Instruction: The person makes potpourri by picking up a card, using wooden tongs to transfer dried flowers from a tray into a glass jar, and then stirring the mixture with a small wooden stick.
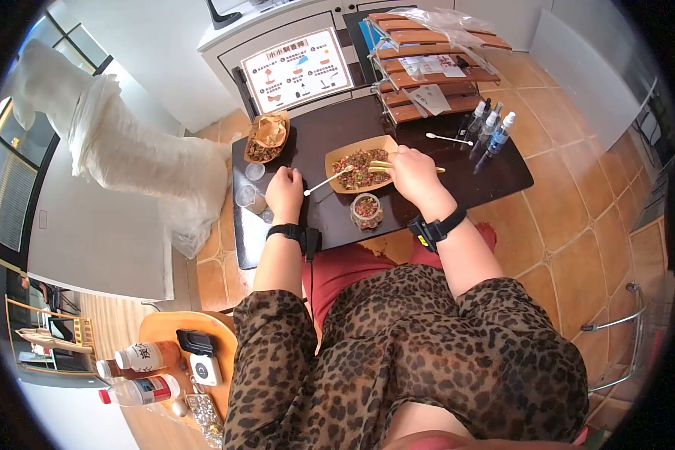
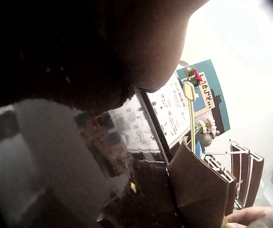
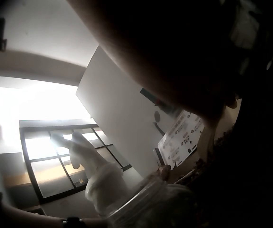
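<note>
In the head view, the right hand [image 1: 415,178] grips gold tongs [image 1: 379,166], their tips over dried petals [image 1: 358,171] in a kraft paper tray [image 1: 333,159]. An open glass jar [image 1: 367,213] of similar petals stands just below the tray. Left of the tray, the left hand [image 1: 284,193] rests on the dark table with fingers loosely bent, nothing visible in it. A thin white spoon [image 1: 326,182] leans on the tray's edge beside it. The left wrist view shows the tray's side [image 2: 198,183] and right-hand fingertips [image 2: 253,216]; the right wrist view is mostly dark.
A second paper tray [image 1: 256,152] with petals and a crumpled wrapper is at the table's back left, above clear cups [image 1: 249,197]. Small bottles [image 1: 495,133] and another white spoon [image 1: 448,139] lie right, near a wooden slatted rack [image 1: 405,72]. An instruction sheet [image 1: 296,73] stands behind.
</note>
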Motion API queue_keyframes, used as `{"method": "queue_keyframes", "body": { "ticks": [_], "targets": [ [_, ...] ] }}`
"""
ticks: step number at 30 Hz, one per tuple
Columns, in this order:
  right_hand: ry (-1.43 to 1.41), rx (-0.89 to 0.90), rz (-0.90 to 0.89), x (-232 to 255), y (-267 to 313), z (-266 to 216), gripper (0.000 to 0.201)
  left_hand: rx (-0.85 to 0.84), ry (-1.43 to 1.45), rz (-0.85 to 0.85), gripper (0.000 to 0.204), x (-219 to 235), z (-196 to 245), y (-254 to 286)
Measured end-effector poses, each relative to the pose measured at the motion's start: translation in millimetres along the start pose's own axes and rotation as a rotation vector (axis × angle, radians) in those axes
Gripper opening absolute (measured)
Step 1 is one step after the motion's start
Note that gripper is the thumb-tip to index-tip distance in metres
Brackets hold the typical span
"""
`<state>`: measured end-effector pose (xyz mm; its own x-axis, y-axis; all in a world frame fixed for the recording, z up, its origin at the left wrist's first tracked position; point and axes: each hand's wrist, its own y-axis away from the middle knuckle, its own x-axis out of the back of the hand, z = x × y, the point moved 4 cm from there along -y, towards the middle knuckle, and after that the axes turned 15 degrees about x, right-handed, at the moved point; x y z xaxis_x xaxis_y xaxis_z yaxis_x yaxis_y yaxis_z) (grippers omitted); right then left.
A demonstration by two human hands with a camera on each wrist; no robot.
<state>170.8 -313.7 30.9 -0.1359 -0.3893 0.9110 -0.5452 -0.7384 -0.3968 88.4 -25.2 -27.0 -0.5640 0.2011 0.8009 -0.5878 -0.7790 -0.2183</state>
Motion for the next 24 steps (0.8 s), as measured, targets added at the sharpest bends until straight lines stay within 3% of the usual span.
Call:
{"method": "queue_keyframes", "body": {
  "ticks": [24],
  "targets": [
    [-0.025,-0.044,0.076,-9.9,-1.2,6.9,0.007,0.017,-0.021,-0.014,0.034,-2.5,-2.5,-2.7]
  ]
}}
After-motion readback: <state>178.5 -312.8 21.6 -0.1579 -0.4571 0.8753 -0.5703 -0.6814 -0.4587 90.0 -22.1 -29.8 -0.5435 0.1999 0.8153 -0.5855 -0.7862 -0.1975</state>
